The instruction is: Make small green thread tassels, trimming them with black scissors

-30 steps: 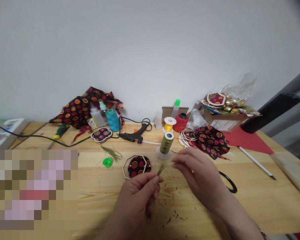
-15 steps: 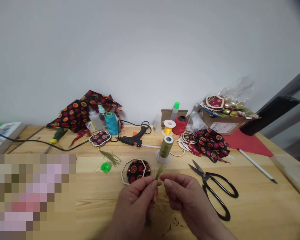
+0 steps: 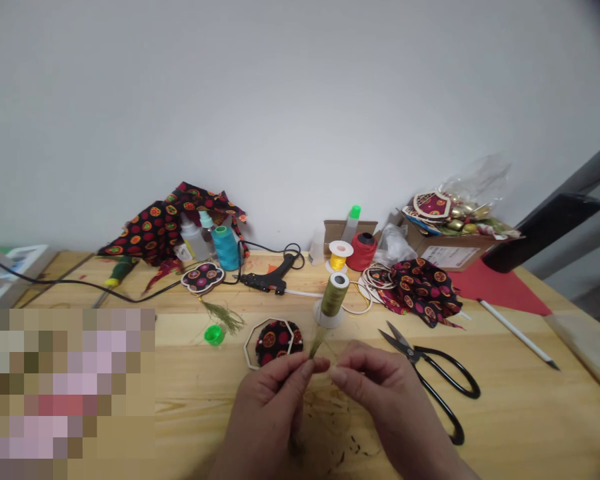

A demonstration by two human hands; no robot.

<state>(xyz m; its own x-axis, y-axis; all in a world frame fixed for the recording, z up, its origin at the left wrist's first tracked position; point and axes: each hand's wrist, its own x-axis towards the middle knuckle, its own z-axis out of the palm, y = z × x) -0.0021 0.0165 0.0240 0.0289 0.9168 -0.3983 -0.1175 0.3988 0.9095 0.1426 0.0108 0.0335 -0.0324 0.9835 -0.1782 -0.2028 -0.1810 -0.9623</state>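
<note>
My left hand (image 3: pixel 275 400) is closed in a pinch around a bundle of olive-green threads (image 3: pixel 318 341), whose loose ends fan out upward above the fingertips. Close beside it on the right, my right hand (image 3: pixel 383 387) pinches a thin strand that runs faintly from the bundle. Just beyond the bundle stands a cone of olive thread (image 3: pixel 334 297). An octagonal wooden frame (image 3: pixel 247 348) lies left of the bundle, over a round patterned fabric piece (image 3: pixel 273 341). Black-handled scissors (image 3: pixel 420 355) lie open to the right of my right hand.
Behind are a black glue gun (image 3: pixel 267 280), a flower-shaped ornament (image 3: pixel 202 277) with a green tassel, a green cap (image 3: pixel 213 335), a blue thread cone (image 3: pixel 226 248) and a red one (image 3: pixel 365 251). Patterned fabric (image 3: pixel 423 293), a filled cardboard box (image 3: pixel 445 252) and a white pencil (image 3: pixel 520 335) lie right.
My right hand has moved slightly to the right, widening the gap from my left hand. The left hand still grips the thread bundle. The whole view has shifted a little.
</note>
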